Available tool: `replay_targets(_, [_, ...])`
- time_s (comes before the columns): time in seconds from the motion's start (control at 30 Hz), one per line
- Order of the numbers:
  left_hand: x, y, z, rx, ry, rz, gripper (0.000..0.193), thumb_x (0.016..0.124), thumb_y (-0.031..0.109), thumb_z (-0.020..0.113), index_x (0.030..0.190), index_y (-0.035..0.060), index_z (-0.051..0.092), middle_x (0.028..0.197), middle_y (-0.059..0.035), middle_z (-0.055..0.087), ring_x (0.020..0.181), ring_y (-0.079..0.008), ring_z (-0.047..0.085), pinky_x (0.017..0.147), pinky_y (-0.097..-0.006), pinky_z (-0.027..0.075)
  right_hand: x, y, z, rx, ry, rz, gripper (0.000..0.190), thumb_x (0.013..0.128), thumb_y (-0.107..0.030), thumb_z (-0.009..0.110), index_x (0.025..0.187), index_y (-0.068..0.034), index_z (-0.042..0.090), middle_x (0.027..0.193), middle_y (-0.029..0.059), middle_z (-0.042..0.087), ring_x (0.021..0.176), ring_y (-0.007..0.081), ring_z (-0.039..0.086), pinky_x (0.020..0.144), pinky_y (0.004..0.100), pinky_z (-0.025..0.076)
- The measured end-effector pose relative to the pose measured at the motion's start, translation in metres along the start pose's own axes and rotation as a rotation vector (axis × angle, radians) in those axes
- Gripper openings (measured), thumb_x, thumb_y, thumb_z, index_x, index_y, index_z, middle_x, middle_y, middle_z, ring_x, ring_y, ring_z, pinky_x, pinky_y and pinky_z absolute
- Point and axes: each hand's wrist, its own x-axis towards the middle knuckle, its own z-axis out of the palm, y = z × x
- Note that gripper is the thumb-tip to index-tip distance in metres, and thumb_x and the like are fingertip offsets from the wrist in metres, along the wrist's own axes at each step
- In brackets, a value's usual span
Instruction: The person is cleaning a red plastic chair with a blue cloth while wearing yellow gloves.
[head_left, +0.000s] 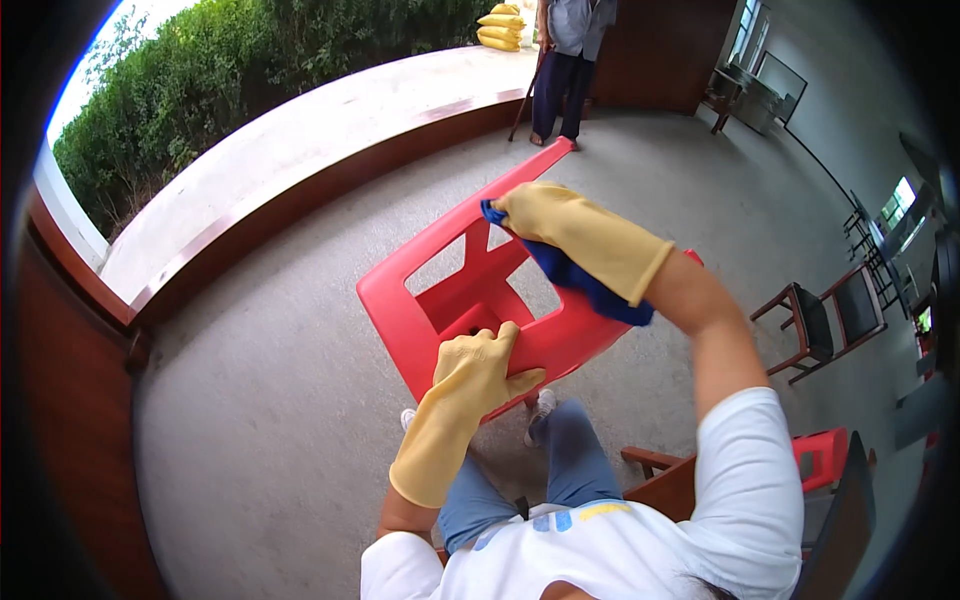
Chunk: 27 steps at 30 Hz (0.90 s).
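Note:
A red plastic stool (397, 326) is held tilted in front of me, its legs and the cut-outs between them facing up at me. My left hand (480, 367), in a cream rubber glove, grips the near edge of the stool. In a matching glove, my right hand (544, 214) clutches a dark blue cloth (562, 274) against the upper right side of the stool. Part of the cloth hangs below the wrist, over the red plastic. The fingers of the right hand are partly hidden by the glove's back.
A person (570, 52) with a walking stick (527, 97) stands beyond the stool, near a low ledge (247, 165). Yellow sacks (500, 28) are piled on it. To the right stands a dark-seated chair (814, 322). Another red stool (821, 457) is behind my right arm.

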Motion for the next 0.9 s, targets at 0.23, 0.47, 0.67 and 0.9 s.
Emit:
replay_targets(0.23, [-0.002, -0.005, 0.002, -0.035, 0.093, 0.014, 0.064, 0.076, 0.058, 0.079, 0.111, 0.0064, 0.065, 0.088, -0.0153, 0.073, 0.084, -0.0352, 0.073, 0.072, -0.0461, 0.057, 0.002, -0.005, -0.008, -0.059, -0.046, -0.022, 0.038, 0.099, -0.034, 0.062, 0.135, -0.023, 0.066, 0.113, 0.0164, 0.073, 0.104, 0.0368, 0.07, 0.091, 0.0455, 0.054])
replay_targets(0.47, [0.0, -0.002, -0.006, -0.073, 0.012, -0.041, 0.064, 0.077, 0.058, 0.078, 0.112, 0.0061, 0.065, 0.088, -0.0153, 0.073, 0.087, -0.0332, 0.073, 0.074, -0.0441, 0.057, -0.121, 0.002, -0.029, -0.025, -0.23, -0.035, 0.048, 0.1, -0.032, 0.059, 0.147, -0.023, 0.056, 0.123, 0.0155, 0.07, 0.11, 0.0369, 0.068, 0.094, 0.0459, 0.053])
replay_targets(0.67, [-0.005, 0.001, -0.001, -0.044, 0.063, 0.01, 0.062, 0.078, 0.057, 0.078, 0.11, 0.006, 0.065, 0.086, -0.0139, 0.072, 0.085, -0.0325, 0.073, 0.073, -0.0445, 0.057, -0.167, 0.007, -0.019, -0.109, -0.376, -0.001, 0.042, 0.103, -0.036, 0.056, 0.142, -0.021, 0.06, 0.115, 0.015, 0.072, 0.103, 0.0328, 0.072, 0.09, 0.0437, 0.056])
replay_targets(0.9, [-0.003, -0.007, -0.001, -0.016, 0.085, 0.023, 0.063, 0.077, 0.059, 0.078, 0.107, 0.0054, 0.063, 0.086, -0.0168, 0.072, 0.081, -0.0346, 0.073, 0.073, -0.0462, 0.057, -0.113, -0.005, -0.017, -0.132, -0.261, -0.01, 0.044, 0.103, -0.038, 0.054, 0.146, -0.027, 0.056, 0.11, 0.0147, 0.073, 0.097, 0.0336, 0.073, 0.085, 0.0422, 0.058])
